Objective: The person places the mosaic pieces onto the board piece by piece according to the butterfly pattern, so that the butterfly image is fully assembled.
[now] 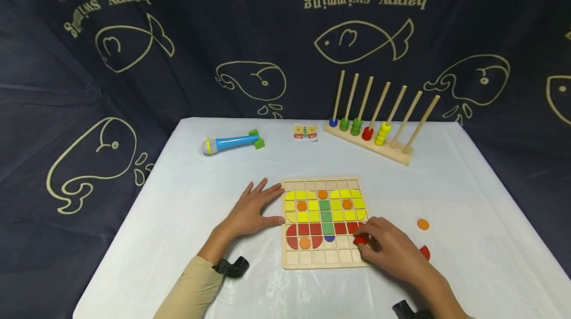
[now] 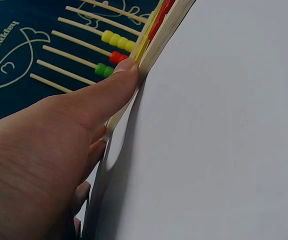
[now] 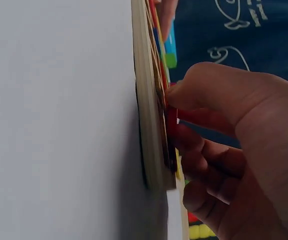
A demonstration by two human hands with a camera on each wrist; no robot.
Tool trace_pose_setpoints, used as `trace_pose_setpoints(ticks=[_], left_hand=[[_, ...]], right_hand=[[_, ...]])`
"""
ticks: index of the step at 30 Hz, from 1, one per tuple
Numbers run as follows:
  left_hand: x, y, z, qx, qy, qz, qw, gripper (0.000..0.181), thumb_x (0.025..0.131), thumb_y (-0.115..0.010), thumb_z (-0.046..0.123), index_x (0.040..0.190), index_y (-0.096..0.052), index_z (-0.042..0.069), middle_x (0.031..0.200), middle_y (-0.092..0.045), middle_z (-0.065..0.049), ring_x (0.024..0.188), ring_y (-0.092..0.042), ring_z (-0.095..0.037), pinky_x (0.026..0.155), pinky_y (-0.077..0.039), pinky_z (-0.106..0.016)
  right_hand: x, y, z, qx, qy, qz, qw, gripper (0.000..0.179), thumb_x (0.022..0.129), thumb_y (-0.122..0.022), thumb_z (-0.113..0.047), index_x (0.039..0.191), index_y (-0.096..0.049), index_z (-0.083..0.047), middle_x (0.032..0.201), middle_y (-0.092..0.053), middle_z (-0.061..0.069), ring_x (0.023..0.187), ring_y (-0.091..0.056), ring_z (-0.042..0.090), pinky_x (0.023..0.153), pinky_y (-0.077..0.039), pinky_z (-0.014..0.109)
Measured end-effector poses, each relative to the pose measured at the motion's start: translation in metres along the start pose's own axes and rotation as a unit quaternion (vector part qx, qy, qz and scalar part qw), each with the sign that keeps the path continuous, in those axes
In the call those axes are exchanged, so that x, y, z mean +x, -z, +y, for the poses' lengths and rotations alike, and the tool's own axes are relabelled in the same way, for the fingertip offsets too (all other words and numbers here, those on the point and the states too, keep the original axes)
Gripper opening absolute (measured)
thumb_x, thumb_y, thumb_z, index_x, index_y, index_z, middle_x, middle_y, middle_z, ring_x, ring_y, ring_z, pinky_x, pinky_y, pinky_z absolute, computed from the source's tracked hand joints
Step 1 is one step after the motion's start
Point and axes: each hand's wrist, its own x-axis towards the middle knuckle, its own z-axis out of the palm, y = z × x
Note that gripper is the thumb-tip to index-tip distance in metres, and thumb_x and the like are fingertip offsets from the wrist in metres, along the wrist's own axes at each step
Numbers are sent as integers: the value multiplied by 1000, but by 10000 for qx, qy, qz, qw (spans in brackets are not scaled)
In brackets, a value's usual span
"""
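Observation:
A wooden grid board (image 1: 321, 258) lies on the table, filled with yellow, red, green and orange pieces in a butterfly pattern. A blue half-round piece (image 1: 329, 238) sits below the green squares (image 1: 326, 216). My left hand (image 1: 250, 214) rests at the board's left edge, fingers spread, thumb (image 2: 119, 82) against the wooden rim in the left wrist view. Between thumb and fingertips, my right hand (image 1: 394, 249) pinches a red piece (image 1: 359, 240) over the board's lower right cells. The right wrist view shows that red piece (image 3: 172, 120) close to the board's surface, partly hidden by the fingers.
An orange disc (image 1: 423, 224) and a red quarter-round piece (image 1: 425, 252) lie right of the board. Behind it are a blue toy microphone (image 1: 234, 141), a butterfly picture card (image 1: 305, 133) and a pegged bead stand (image 1: 366, 145). A dark printed cloth (image 1: 285, 22) hangs beyond the table.

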Motion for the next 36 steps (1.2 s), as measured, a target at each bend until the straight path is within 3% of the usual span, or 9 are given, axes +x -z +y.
trace_pose_setpoints(ticks=[6,13,36], left_hand=[[0,1,0,-28,13,10,10000,80,80,-62,67,146,-44,24,152,-35,9,144,-15,-25,115,-4,-49],[1,0,0,-40,-15,14,10000,81,80,-61,68,146,-44,24,152,-35,8,144,-15,-27,115,-5,-51],[1,0,0,40,6,-8,10000,80,80,-62,67,146,-44,24,151,-36,8,144,-15,-26,115,-6,-51]], right_hand=[[1,-5,-8,156,32,-180,9997,20,79,-79,-31,97,-69,-29,83,-51,-20,71,-47,1,64,-42,20],[4,-8,-12,505,93,-158,9986,22,79,-80,-28,99,-71,-27,77,-50,-20,69,-48,1,62,-42,19],[7,-7,-13,159,-136,-74,9998,19,77,-80,-25,92,-69,-26,75,-49,-18,67,-46,2,59,-40,20]])
